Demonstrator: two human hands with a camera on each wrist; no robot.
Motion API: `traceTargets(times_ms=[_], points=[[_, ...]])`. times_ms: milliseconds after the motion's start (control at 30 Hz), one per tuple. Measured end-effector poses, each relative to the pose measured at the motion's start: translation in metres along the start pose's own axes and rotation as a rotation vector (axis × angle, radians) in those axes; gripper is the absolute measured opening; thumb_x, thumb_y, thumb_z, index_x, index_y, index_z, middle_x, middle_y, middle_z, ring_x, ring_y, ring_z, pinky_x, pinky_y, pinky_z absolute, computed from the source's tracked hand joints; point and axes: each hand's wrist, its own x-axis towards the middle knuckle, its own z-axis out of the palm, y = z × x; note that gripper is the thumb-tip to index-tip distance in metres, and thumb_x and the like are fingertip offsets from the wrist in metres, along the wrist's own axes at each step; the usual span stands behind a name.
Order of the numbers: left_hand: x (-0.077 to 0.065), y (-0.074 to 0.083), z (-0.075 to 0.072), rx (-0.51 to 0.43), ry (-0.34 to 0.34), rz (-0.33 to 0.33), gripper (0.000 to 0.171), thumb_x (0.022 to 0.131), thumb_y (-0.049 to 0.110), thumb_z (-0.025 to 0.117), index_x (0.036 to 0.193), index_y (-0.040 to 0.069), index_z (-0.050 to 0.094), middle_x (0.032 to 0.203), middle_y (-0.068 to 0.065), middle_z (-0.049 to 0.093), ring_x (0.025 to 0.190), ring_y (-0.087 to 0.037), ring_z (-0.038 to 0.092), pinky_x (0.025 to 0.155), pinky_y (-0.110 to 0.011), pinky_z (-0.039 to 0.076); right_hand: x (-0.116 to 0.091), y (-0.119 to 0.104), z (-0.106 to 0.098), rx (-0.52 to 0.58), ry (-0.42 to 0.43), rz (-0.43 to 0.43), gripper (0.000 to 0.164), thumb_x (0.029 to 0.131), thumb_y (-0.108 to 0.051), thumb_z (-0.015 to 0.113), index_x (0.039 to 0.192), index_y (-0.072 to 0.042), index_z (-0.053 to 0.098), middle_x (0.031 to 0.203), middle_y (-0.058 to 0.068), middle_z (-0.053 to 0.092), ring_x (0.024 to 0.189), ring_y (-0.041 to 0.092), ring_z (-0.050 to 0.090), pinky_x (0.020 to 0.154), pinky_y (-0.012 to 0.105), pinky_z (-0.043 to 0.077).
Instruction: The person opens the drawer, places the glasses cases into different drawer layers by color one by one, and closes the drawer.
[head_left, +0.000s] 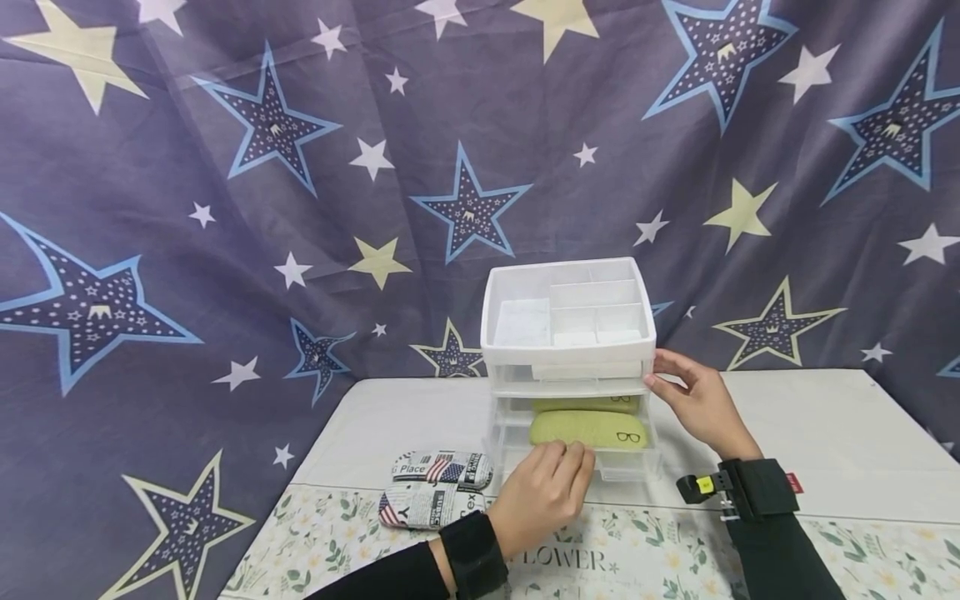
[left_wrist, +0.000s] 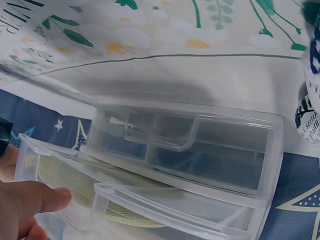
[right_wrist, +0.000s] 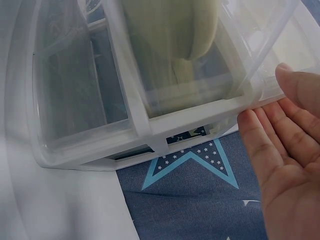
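Note:
A white drawer organizer [head_left: 567, 367] with clear drawers stands on the table, its top split into compartments. One drawer [head_left: 517, 437] is pulled forward. Inside lies a yellow-green glasses case [head_left: 588, 429] with a spectacles print; another green case [head_left: 555, 405] shows behind it. My left hand [head_left: 546, 492] grips the drawer's front edge, its thumb [left_wrist: 55, 198] against the clear plastic in the left wrist view. At the organizer's right side, my right hand [head_left: 697, 404] rests its fairly straight fingers [right_wrist: 260, 145] on the frame, the thumb near the front corner.
Two newsprint-patterned cases [head_left: 435, 500] lie just left of the organizer, close to my left wrist. Beneath the pulled drawer is a lower drawer [left_wrist: 220, 155]. A floral mat [head_left: 660, 542] covers the front of the white table [head_left: 810, 442]. A star-patterned curtain [head_left: 465, 108] hangs behind.

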Motion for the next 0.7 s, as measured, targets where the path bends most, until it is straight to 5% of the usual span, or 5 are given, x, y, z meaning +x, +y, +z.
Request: traceTargets(times_ms=[333,533,700], points=[[0.004,-0.012,0.004,0.011,0.018,0.047,0.045,0.103,-0.002,0.032,0.107,0.005,0.077,0.100,-0.008,0.074,0.083,-0.017,0.067,0.078,-0.025,0.061,0.000,-0.001,0.002,0.018,-0.002,0.001,0.048,0.101,-0.015,0.068,0.143,0.002,0.055,0.129,0.023,0.066,0.111,-0.010,0.056,0.092,0.007,0.048],[0.013,-0.024,-0.010,0.023,0.024,0.069,0.038,0.101,-0.003,0.040,0.104,0.006,0.077,0.099,-0.005,0.073,0.082,-0.014,0.066,0.076,-0.022,0.060,0.000,-0.001,0.002,0.040,-0.006,0.002,0.047,0.101,-0.014,0.068,0.143,0.003,0.055,0.129,0.024,0.066,0.111,-0.009,0.056,0.092,0.007,0.049],[0.013,-0.027,-0.008,0.022,0.026,0.074,0.040,0.102,-0.004,0.039,0.105,0.006,0.077,0.100,-0.006,0.073,0.084,-0.014,0.067,0.078,-0.022,0.060,0.000,-0.001,0.001,0.031,-0.006,0.003,0.048,0.101,-0.015,0.068,0.144,0.002,0.054,0.128,0.023,0.066,0.111,-0.007,0.057,0.092,0.007,0.048]])
